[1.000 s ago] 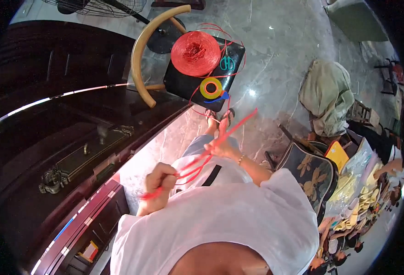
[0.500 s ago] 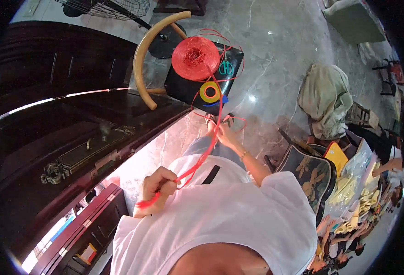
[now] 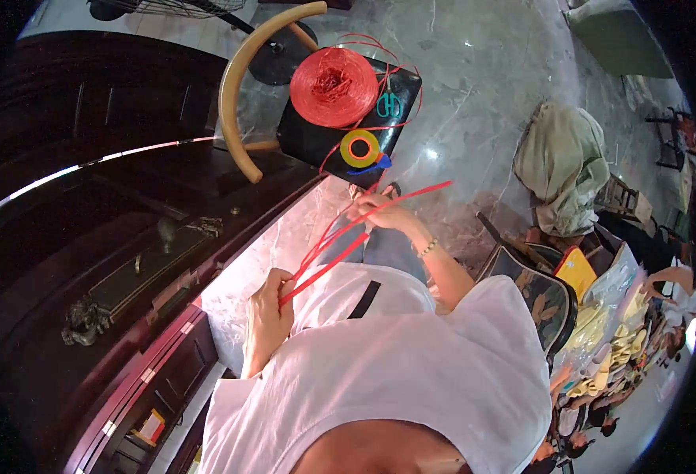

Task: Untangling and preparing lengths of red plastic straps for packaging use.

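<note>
Red plastic twine point(image 3: 316, 254) stretches in several strands between my hands, in front of my waist. My left hand point(image 3: 270, 310), lower and to the left, is closed on one end of these strands. Farther forward, my right hand point(image 3: 383, 213) is closed round the strands, and a length of twine sticks out past it to the right. Just ahead, a large roll of red twine point(image 3: 308, 99) lies on a black chair seat point(image 3: 296, 134). Teal-handled scissors point(image 3: 389, 106), a yellow tape roll point(image 3: 348, 150) and a small blue tool point(image 3: 379, 163) lie beside it.
The chair's curved wooden armrest point(image 3: 232, 95) rises at the seat's left. A dark wooden door point(image 3: 71, 229) with a metal handle plate runs along my left. To the right stand a cloth-covered object point(image 3: 561, 158), a patterned chair back point(image 3: 529, 296) and a cluttered pile; several people are beyond.
The twine has left its straight line from the roll and now lies in several strands between my hands. A length now points right past my right hand. My left hand has turned and straightened somewhat.
</note>
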Demonstrator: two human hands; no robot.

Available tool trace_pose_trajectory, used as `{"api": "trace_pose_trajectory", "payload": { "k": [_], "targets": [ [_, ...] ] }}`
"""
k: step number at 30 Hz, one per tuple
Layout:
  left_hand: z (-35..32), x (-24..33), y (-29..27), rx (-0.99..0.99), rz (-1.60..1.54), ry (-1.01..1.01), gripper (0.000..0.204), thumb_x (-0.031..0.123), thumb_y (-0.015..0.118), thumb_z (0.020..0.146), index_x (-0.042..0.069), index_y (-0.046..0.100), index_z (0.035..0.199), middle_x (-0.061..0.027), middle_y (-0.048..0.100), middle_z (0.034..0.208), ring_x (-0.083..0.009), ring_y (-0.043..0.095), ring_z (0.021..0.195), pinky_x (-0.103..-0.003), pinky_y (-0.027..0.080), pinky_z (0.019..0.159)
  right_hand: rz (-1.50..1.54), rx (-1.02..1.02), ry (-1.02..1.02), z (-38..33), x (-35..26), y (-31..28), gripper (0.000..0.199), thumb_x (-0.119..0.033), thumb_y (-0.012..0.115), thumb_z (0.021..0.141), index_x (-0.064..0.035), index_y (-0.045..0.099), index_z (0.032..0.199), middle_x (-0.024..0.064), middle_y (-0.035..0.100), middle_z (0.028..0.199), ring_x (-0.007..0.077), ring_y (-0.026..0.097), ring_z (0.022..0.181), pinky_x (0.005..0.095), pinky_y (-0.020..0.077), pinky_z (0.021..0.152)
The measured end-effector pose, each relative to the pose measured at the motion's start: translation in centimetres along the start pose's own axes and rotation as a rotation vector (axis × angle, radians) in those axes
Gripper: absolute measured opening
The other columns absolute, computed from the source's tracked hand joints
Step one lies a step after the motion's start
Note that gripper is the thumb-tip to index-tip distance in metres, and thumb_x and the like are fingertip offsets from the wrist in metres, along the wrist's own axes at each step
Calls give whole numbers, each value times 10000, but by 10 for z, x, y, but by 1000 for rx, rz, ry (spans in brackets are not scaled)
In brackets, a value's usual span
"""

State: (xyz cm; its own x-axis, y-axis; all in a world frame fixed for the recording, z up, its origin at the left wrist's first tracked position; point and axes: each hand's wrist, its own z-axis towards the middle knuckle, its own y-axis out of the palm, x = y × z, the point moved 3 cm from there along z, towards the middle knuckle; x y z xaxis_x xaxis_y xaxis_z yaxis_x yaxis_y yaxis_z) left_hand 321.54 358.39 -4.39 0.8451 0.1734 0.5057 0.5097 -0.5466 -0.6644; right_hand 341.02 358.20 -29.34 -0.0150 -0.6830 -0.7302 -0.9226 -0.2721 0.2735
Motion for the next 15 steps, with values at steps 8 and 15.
{"api": "trace_pose_trajectory", "payload": {
  "k": [8, 15],
  "targets": [
    [46, -41, 36, 3, -60, -107, 65, 48, 476, 851, 18, 488, 907, -196, 526, 644, -347, 542, 570, -368, 412, 521, -697, 616, -37, 96, 112, -143, 274, -317, 505, 836, -62, 605, 838, 146, 625, 793, 333, 605, 763, 400, 471, 650],
    [81, -67, 57, -68, 2, -179, 74, 49, 484, 837, 35, 488, 910, -194, 532, 643, -365, 546, 573, -392, 411, 505, -511, 1028, -183, 215, 47, -241, 278, -323, 576, 802, -52, 625, 839, 148, 631, 754, 322, 612, 746, 389, 467, 646]
  ]
}}
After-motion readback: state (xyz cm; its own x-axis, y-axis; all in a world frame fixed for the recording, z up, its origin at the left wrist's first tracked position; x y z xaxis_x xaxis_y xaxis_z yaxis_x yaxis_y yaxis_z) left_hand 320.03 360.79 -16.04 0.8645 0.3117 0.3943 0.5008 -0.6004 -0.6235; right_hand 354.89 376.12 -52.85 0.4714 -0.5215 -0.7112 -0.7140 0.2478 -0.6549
